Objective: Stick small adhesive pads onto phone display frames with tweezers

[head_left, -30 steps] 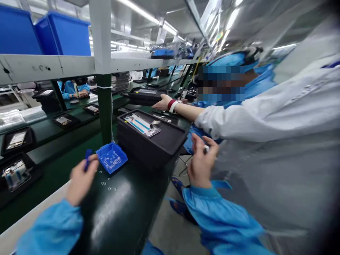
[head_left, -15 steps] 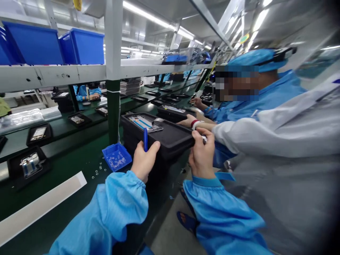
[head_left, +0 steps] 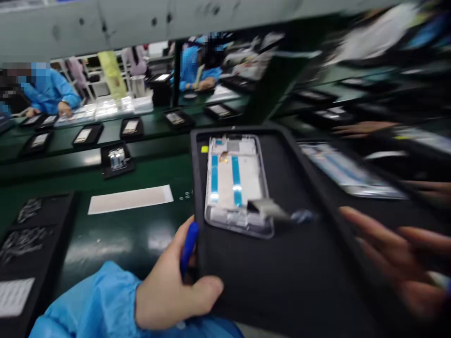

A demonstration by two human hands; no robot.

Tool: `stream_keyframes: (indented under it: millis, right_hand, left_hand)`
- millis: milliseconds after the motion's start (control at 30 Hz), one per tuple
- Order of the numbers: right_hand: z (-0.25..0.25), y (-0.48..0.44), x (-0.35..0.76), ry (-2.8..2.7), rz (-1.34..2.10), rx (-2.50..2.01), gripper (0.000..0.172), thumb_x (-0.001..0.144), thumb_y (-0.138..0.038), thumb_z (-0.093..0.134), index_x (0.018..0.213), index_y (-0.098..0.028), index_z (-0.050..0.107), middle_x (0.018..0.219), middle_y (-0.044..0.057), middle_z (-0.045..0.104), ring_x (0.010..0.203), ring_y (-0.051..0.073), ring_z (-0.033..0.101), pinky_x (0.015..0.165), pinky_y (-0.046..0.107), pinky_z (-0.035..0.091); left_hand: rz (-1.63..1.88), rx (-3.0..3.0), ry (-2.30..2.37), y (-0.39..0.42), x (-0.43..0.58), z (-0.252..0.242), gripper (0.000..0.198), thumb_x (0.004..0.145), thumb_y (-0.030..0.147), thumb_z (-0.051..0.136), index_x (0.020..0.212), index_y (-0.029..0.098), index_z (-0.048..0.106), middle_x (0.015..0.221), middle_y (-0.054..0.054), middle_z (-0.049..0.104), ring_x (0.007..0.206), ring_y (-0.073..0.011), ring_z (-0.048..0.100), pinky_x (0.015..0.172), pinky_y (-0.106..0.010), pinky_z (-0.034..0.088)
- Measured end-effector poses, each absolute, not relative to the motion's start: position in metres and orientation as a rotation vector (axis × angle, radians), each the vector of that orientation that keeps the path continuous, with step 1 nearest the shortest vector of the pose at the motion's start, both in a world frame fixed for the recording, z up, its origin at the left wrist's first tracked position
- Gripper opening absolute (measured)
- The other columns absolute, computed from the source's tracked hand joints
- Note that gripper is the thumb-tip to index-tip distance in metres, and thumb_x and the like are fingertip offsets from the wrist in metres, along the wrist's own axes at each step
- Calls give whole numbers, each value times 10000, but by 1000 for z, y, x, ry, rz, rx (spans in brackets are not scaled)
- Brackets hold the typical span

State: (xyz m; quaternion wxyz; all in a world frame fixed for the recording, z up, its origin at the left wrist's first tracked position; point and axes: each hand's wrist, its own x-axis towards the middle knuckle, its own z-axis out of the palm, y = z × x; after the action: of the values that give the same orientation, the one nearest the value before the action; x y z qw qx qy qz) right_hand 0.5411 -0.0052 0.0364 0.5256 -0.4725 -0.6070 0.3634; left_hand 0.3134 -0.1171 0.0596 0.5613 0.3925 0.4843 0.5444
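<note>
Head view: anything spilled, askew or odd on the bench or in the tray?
Small rings lie loose on the green bench by the pale strip, outside any container, as if spilled. In the black tray, a flex cable juts past the phone frame, askew; blur hides any damage.

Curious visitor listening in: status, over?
Left hand gripping black tray and blue stick. Right hand blurred, beside tray. Device frame in tray, loose ribbon crossing its edge.

- Pale glare on the green table (head_left: 105, 244)
- Bright glints on the phone frame (head_left: 237, 182)
- Lower right dim
- Motion blur smears the right fingers (head_left: 374, 229) and whole right side
</note>
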Motion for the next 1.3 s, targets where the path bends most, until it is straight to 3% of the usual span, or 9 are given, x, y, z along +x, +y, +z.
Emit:
stream_keyframes:
  millis: [100, 200, 333, 500, 667, 767, 1100, 1200, 1300]
  right_hand:
    - [21, 12, 535, -1616, 1142, -1133, 476, 712, -497, 755, 1100, -311, 551, 1264, 125, 669, 1062, 335, 686, 810, 469, 604]
    - [-6, 9, 516, -1790, 1373, -1070, 384, 738, -435, 741, 1040, -259, 581, 1186, 96, 713, 1033, 270, 712, 758, 330, 635]
    - [-45, -13, 502, -1992, 1308, -991, 278, 839, -397, 650, 1064, -240, 605, 1176, 95, 726, 1065, 251, 707, 836, 333, 620]
    - [-45, -16, 506, -2214, 777, -739, 258, 856, -321, 679, 1096, -244, 624, 1099, 87, 747, 1014, 295, 712, 1049, 582, 459]
    - [-20, -20, 479, -2439, 665, -70, 260, 921, -61, 489, 1060, -197, 662, 954, 60, 769, 890, 211, 726, 945, 438, 557]
    - [-15, -24, 460, -2558, 585, -1, 353, 958, -32, 357, 1050, -155, 675, 934, 85, 756, 949, 237, 705, 942, 472, 560]
    - [-3, -28, 476, -2656, 674, -11, 267, 985, -99, 429, 1029, -180, 680, 812, 43, 718, 819, 188, 681, 995, 444, 536]
    - [7, -20, 483, -2507, 839, -55, 146, 952, -220, 574, 1062, -194, 665, 811, 50, 733, 768, 199, 696, 882, 408, 593]
    - [16, -6, 475, -2242, 909, -202, 257, 886, -186, 674, 1133, -238, 624, 854, 46, 752, 764, 197, 717, 744, 354, 623]
  left_hand:
    - [1239, 891, 1446, -159, 320, 35, 925, 773, 482, 717, 1528, 145, 301, 1487, -166, 483, 1390, -338, 430, 1185, -447, 308]
    - [1128, 763, 1709, -200, 329, 4, 902, 802, 531, 663, 1527, 125, 313, 1542, -180, 405, 1439, -347, 351, 1211, -466, 238]
    - [889, 769, 1899, -228, 322, -16, 754, 765, 385, 715, 1446, 166, 473, 1460, -152, 506, 1366, -317, 462, 1150, -418, 369]
    - [911, 914, 2328, -222, 271, -5, 249, 846, 340, 646, 1043, 221, 740, 1043, -75, 712, 980, -227, 683, 891, -319, 538]
    - [748, 1049, 2867, -205, 211, -21, 242, 889, 368, 605, 1023, 219, 741, 975, -53, 717, 876, -207, 692, 799, -281, 521]
    - [609, 1179, 2929, -198, 196, -34, 252, 906, 384, 589, 1039, 227, 733, 948, -44, 710, 844, -198, 691, 735, -257, 506]
    - [795, 1295, 2827, -189, 192, -27, 242, 904, 399, 587, 949, 191, 700, 913, -58, 710, 844, -203, 683, 789, -286, 509]
    - [1011, 1146, 2745, -179, 209, -8, 221, 865, 393, 629, 898, 189, 704, 889, -50, 701, 767, -186, 658, 771, -304, 519]
    - [1216, 916, 2547, -164, 234, 13, 192, 809, 376, 672, 841, 188, 699, 808, -25, 676, 582, -128, 577, 588, -263, 493]
